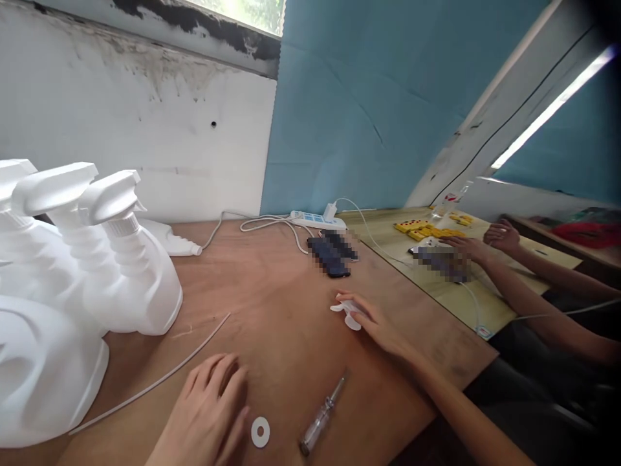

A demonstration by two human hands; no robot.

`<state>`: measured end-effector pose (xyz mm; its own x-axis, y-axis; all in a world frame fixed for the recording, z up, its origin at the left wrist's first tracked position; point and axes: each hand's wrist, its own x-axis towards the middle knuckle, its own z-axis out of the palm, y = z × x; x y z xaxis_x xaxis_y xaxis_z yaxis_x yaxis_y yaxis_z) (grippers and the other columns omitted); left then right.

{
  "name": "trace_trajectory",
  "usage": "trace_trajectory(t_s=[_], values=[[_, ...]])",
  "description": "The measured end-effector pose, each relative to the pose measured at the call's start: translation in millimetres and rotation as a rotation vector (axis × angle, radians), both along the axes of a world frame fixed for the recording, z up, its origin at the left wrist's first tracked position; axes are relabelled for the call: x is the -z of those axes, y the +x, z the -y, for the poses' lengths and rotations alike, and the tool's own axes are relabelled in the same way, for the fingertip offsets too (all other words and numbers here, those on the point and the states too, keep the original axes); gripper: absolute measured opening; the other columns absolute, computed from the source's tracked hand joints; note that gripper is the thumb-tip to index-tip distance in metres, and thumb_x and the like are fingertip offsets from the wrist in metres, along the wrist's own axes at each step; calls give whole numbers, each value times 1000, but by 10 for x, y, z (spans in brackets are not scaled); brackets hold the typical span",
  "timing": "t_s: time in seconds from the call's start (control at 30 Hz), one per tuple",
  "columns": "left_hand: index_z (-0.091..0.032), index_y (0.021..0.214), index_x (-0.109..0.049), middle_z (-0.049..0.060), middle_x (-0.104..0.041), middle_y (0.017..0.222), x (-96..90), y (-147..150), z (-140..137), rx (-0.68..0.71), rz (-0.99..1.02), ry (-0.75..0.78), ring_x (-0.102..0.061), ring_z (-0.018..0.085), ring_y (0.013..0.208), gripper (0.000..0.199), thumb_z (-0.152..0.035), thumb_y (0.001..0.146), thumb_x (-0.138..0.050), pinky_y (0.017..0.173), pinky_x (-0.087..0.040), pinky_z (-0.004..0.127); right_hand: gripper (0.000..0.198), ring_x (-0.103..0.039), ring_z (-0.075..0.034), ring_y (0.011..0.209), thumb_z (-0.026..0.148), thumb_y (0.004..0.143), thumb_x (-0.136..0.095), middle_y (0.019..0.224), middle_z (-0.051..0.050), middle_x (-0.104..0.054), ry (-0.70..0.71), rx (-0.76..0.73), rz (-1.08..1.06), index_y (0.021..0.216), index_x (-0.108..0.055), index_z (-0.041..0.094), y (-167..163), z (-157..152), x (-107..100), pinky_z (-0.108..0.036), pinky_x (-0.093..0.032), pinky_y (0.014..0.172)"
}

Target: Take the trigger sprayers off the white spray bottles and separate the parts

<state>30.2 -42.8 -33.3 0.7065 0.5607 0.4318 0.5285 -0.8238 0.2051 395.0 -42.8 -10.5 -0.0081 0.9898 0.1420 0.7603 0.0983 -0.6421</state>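
My left hand (209, 404) rests on the brown tabletop with its fingers loosely curved and nothing visible in them. Just right of it lies a flat white ring washer (261, 432). Farther out, my right hand (371, 320) pinches a small white plastic piece (350, 313) with curved lobes, partly hidden by the fingers. Between the two hands, toward the near edge, a screwdriver (320, 417) with a clear handle lies at a slant. A thin white tube (160, 380) stretches across the table beyond my left hand.
White spray bottles (123, 272) crowd the left side. Phones (328, 255) lie near a power strip (317, 221) by the wall. At right, another person's hands (468, 249) are over a neighbouring table (466, 304) with yellow pieces (422, 229) and a clear bottle (450, 202).
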Motion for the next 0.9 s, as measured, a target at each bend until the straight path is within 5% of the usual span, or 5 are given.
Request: trace_trajectory(t_s=[0.1, 0.3, 0.5, 0.67, 0.9], values=[[-23, 104, -57, 7, -58, 110, 3, 14, -3, 87, 49, 5, -47, 26, 102, 28, -30, 78, -52, 83, -41, 36, 30, -41, -24, 121, 36, 90, -35, 128, -10, -48, 65, -23, 91, 106, -56, 21, -239, -34, 37, -45, -31, 101], [-22, 89, -57, 5, -60, 102, 150, 116, 121, 137, 186, -149, -48, 23, 100, 13, -18, 80, -48, 84, -36, 36, 32, -31, -22, 128, 33, 88, -44, 136, -12, -37, 54, -387, 207, 117, -46, 19, -953, -298, -77, -44, -28, 104], [-18, 74, -48, 1, -54, 65, 36, 107, 144, 149, 322, -278, -48, 15, 65, 14, -8, 83, -44, 66, -36, 29, 26, -35, -16, 125, 27, 92, -38, 129, -9, -45, 6, -526, -171, 115, -46, 19, -1490, -384, -69, -36, -30, 102], [-18, 77, -52, -1, -53, 65, -111, 56, 86, -32, 536, -526, -48, 13, 61, 7, -18, 84, -51, 59, -36, 24, 27, -42, -16, 119, 36, 90, -42, 129, -7, -45, -162, -485, -519, 112, -47, 21, -1667, -268, -53, -34, -33, 99], [-17, 63, -49, -2, -45, 61, -162, 49, -11, -245, 672, -889, -42, 10, 56, 26, -35, 81, -55, 52, -34, 21, 32, -39, -16, 122, 38, 94, -31, 130, -8, -43, -277, -599, -591, 116, -47, 21, -1804, 3, -173, -34, -30, 101]])
